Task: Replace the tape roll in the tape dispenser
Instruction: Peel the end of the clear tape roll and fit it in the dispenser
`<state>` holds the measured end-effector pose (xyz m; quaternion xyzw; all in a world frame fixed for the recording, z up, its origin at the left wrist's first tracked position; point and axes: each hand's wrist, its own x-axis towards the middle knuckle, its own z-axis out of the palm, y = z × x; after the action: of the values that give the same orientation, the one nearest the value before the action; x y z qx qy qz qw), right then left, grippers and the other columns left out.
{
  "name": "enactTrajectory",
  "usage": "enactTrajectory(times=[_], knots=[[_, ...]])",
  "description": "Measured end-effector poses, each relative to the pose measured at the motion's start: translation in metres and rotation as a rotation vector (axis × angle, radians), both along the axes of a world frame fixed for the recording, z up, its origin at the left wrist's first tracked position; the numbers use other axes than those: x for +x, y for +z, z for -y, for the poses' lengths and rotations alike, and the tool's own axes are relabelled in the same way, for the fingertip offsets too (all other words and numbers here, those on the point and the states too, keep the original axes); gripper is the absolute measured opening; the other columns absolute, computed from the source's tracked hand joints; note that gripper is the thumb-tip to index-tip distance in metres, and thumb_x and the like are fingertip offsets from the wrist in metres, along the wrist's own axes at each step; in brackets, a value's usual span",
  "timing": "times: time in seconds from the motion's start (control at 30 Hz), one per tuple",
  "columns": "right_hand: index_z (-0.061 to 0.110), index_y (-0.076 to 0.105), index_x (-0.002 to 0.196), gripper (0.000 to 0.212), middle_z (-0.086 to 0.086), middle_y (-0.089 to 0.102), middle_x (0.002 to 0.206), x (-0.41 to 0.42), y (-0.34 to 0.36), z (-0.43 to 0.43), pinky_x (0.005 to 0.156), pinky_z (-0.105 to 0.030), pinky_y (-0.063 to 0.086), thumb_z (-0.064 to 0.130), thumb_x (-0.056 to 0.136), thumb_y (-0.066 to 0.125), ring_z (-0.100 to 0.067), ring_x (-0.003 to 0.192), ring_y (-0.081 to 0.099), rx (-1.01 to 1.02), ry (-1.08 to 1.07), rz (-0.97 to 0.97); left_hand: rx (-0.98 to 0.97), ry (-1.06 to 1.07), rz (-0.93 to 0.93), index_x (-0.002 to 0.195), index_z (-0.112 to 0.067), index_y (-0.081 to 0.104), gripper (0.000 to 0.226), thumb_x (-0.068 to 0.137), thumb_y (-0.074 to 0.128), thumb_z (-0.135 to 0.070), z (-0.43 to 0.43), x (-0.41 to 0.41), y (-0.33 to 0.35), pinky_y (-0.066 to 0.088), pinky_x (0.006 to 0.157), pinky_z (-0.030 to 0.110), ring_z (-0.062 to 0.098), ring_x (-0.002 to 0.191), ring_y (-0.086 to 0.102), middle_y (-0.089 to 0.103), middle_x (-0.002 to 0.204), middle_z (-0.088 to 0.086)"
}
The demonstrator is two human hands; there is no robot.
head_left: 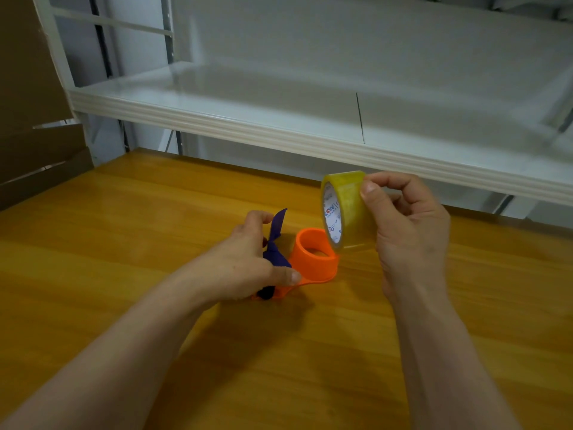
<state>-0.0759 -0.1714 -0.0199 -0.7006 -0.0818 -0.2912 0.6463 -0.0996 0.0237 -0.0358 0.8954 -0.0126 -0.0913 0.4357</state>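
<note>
On the counter, head view: an orange plastic tape dispenser [313, 259] is lying on the yellow wooden counter [124, 243].
Left hand [245, 268]: gripping the dispenser's purple handle end.
Right hand [406, 225]: pinching a clear yellowish tape roll [347, 209], holding it upright just above the dispenser's hub.

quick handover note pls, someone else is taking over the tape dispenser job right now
Left hand: clamped on the orange plastic tape dispenser, which lies on its side on the wooden table; a purple plastic flap sticks up beside the fingers.
Right hand: holds the clear yellowish tape roll upright, in the air, just above and right of the dispenser's hub.
Done: the orange hub is bare, with no roll on it.
Left: slide the roll over the hub, then thread the tape end.
</note>
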Motion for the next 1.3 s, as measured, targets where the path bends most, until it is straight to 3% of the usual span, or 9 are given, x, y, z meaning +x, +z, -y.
enactTrajectory(times=[0.17, 0.37, 0.47, 0.57, 0.8, 0.93, 1.07, 1.2, 1.3], knots=[[0.033, 0.071, 0.089, 0.013, 0.011, 0.067, 0.082, 0.000, 0.000, 0.001, 0.061, -0.019, 0.048, 0.021, 0.093, 0.070, -0.002, 0.073, 0.057, -0.033, -0.013, 0.025, -0.038, 0.032, -0.001, 0.152, -0.030, 0.019, 0.097, 0.077, 0.081, -0.034, -0.003, 0.002, 0.001, 0.055, 0.091, 0.038, 0.020, 0.110, 0.059, 0.046, 0.143, 0.003], [0.033, 0.070, 0.094, 0.006, 0.013, 0.065, 0.083, -0.001, -0.004, 0.001, 0.063, -0.023, 0.046, 0.027, 0.095, 0.068, -0.005, 0.077, 0.059, -0.182, -0.075, 0.038, -0.050, 0.138, -0.042, 0.148, -0.016, 0.034, 0.109, 0.061, 0.051, -0.078, -0.006, -0.001, 0.006, 0.054, 0.077, 0.033, 0.013, 0.092, 0.061, 0.056, 0.137, 0.007], [0.031, 0.071, 0.097, 0.004, 0.011, 0.066, 0.085, -0.002, -0.006, 0.001, 0.063, -0.028, 0.048, 0.030, 0.094, 0.067, -0.011, 0.079, 0.061, -0.238, -0.108, 0.028, 0.038, 0.138, -0.058, 0.118, -0.011, 0.060, 0.088, 0.068, 0.048, -0.083, -0.003, 0.002, 0.000, 0.055, 0.077, 0.037, 0.021, 0.085, 0.065, 0.067, 0.104, 0.007], [0.031, 0.071, 0.097, 0.005, 0.011, 0.066, 0.084, 0.000, -0.007, 0.002, 0.063, -0.027, 0.048, 0.030, 0.094, 0.067, -0.009, 0.079, 0.060, -0.240, -0.118, 0.009, 0.068, 0.132, -0.055, 0.098, -0.011, 0.065, 0.057, 0.085, 0.058, -0.066, 0.000, 0.004, -0.004, 0.043, 0.067, 0.034, 0.021, 0.073, 0.057, 0.059, 0.082, 0.009], [0.032, 0.071, 0.095, 0.004, 0.012, 0.066, 0.081, 0.000, -0.007, 0.004, 0.061, -0.024, 0.046, 0.031, 0.095, 0.067, -0.005, 0.074, 0.058, -0.222, -0.150, 0.027, -0.019, 0.167, 0.057, 0.097, -0.013, 0.065, 0.027, 0.098, 0.055, -0.038, -0.005, 0.006, -0.005, 0.048, 0.067, 0.039, 0.031, 0.076, 0.065, 0.072, 0.096, 0.020], [0.031, 0.071, 0.097, 0.005, 0.012, 0.065, 0.080, -0.001, -0.005, 0.003, 0.061, -0.026, 0.046, 0.031, 0.096, 0.066, -0.007, 0.074, 0.059, -0.250, -0.159, 0.045, -0.092, 0.151, 0.144, 0.107, -0.020, 0.066, 0.014, 0.101, 0.053, -0.023, -0.007, 0.006, -0.004, 0.057, 0.080, 0.049, 0.033, 0.092, 0.068, 0.070, 0.099, 0.011], [0.031, 0.070, 0.098, 0.006, 0.012, 0.065, 0.083, -0.002, -0.007, 0.002, 0.063, -0.027, 0.048, 0.032, 0.096, 0.065, -0.007, 0.078, 0.060, -0.266, -0.142, 0.037, -0.116, 0.028, 0.190, 0.112, -0.024, 0.069, 0.024, 0.102, 0.050, -0.011, -0.007, 0.008, -0.006, 0.056, 0.090, 0.048, 0.024, 0.102, 0.065, 0.068, 0.110, 0.001], [0.034, 0.069, 0.097, 0.005, 0.014, 0.065, 0.084, -0.002, -0.007, -0.002, 0.064, -0.026, 0.051, 0.032, 0.096, 0.064, -0.005, 0.080, 0.060, -0.247, -0.108, 0.021, -0.100, -0.029, 0.292, 0.120, -0.037, 0.064, 0.033, 0.102, 0.051, -0.014, -0.007, 0.013, -0.014, 0.048, 0.103, 0.040, 0.014, 0.123, 0.050, 0.053, 0.133, -0.007], [0.035, 0.069, 0.094, 0.006, 0.013, 0.064, 0.082, -0.003, -0.006, -0.004, 0.062, -0.023, 0.048, 0.030, 0.096, 0.066, -0.004, 0.078, 0.059, -0.219, -0.079, 0.019, -0.034, 0.165, 0.383, 0.132, -0.039, 0.051, 0.037, 0.097, 0.058, -0.031, -0.006, 0.015, -0.014, 0.050, 0.098, 0.040, 0.017, 0.121, 0.049, 0.046, 0.133, -0.004]])
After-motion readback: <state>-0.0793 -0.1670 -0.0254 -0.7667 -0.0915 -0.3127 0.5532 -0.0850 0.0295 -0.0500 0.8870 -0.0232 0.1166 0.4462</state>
